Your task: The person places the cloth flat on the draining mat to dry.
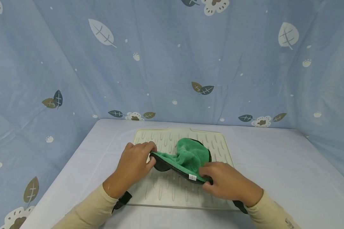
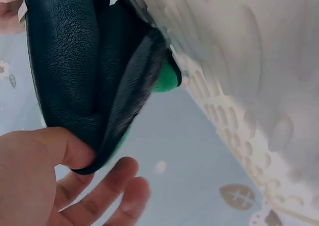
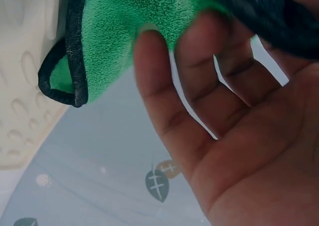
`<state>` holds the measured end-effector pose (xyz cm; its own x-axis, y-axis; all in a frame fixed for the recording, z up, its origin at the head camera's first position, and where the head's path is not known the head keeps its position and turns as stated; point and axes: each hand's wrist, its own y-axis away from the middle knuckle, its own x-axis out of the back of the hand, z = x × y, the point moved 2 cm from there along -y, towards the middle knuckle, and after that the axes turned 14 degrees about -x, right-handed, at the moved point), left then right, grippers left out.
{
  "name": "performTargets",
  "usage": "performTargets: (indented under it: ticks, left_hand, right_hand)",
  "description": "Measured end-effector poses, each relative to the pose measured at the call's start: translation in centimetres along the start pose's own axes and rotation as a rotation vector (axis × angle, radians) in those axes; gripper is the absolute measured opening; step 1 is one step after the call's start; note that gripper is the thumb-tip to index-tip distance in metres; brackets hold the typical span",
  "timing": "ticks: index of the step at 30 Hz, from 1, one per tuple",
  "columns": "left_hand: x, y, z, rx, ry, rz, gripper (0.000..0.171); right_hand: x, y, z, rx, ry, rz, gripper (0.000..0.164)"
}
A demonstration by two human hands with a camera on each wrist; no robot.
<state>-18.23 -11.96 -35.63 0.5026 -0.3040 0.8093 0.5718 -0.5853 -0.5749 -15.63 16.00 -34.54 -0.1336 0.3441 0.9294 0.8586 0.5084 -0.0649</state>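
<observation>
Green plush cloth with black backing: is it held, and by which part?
The cloth is held by its near edge: left hand pinches the left end, right hand the right end.

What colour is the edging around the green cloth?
Black. The edging of the green cloth shows best in the right wrist view.

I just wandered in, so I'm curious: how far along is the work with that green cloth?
Done: the green cloth has its near edge raised off the mat. In hand: the left hand and right hand pinch that edge's two ends. Remaining: it's bunched, not flat, so spreading or folding probably comes next.
</observation>
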Motion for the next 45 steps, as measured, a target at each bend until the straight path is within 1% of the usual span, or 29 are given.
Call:
performTargets:
  ticks: [3,5,9,15,16,20,23,26,28,31,33,35,36,38,40,45]
  left_hand:
    - [0.1,-0.1,0.0,0.009,0.008,0.025,0.018]
    - [0.1,-0.2,0.1,0.019,0.033,0.024,0.021]
    - [0.0,-0.2,0.4,0.054,0.097,-0.004,0.022]
    - [-0.3,-0.1,0.6,0.079,0.136,-0.067,0.009]
    - [-0.4,-0.1,0.6,0.080,0.146,-0.074,0.007]
    - [-0.5,0.0,0.8,0.068,0.175,-0.089,0.006]
    - [-0.6,0.0,0.9,0.046,0.177,-0.106,0.005]
    - [-0.7,0.1,0.9,0.035,0.176,-0.149,0.007]
    - [-0.9,0.2,0.9,0.049,0.180,-0.193,0.010]
    - [-1.1,0.3,0.8,0.089,0.201,-0.278,0.015]
    - [-1.3,0.3,0.7,0.105,0.218,-0.325,0.014]
    - [-1.4,0.3,0.7,0.104,0.231,-0.343,0.008]
    - [-1.4,0.3,0.6,0.097,0.235,-0.339,0.005]
    - [-1.5,0.2,0.5,0.081,0.237,-0.314,0.010]
    - [-1.4,0.2,0.4,0.069,0.226,-0.274,0.015]
    - [-1.1,0.3,0.0,0.084,0.182,-0.194,0.017]
  right_hand:
    - [-0.2,0.0,0.1,-0.007,-0.003,-0.048,0.028]
    - [-0.3,0.0,0.1,-0.018,-0.009,-0.077,0.027]
    - [-0.5,0.0,0.0,-0.048,0.003,-0.111,0.025]
    - [-1.1,0.1,-0.2,-0.071,0.007,-0.125,0.020]
    - [-1.3,0.1,-0.2,-0.065,0.008,-0.123,0.021]
    - [-1.9,0.1,-0.4,-0.059,0.017,-0.155,0.040]
    - [-2.3,0.1,-0.5,-0.048,0.036,-0.184,0.044]
    - [-2.6,0.1,-0.6,-0.042,0.063,-0.195,0.044]
    - [-2.8,0.1,-0.8,-0.035,0.082,-0.197,0.047]
    - [-3.1,0.2,-1.1,-0.016,0.106,-0.204,0.051]
    - [-3.2,0.3,-1.3,0.005,0.129,-0.204,0.052]
    - [-3.3,0.4,-1.4,0.025,0.141,-0.199,0.048]
    - [-3.4,0.4,-1.4,0.031,0.146,-0.195,0.046]
    - [-3.4,0.4,-1.4,0.035,0.156,-0.188,0.040]
    - [-3.3,0.4,-1.4,0.032,0.159,-0.180,0.035]
    - [-3.2,0.1,-1.0,0.026,0.170,-0.153,0.025]
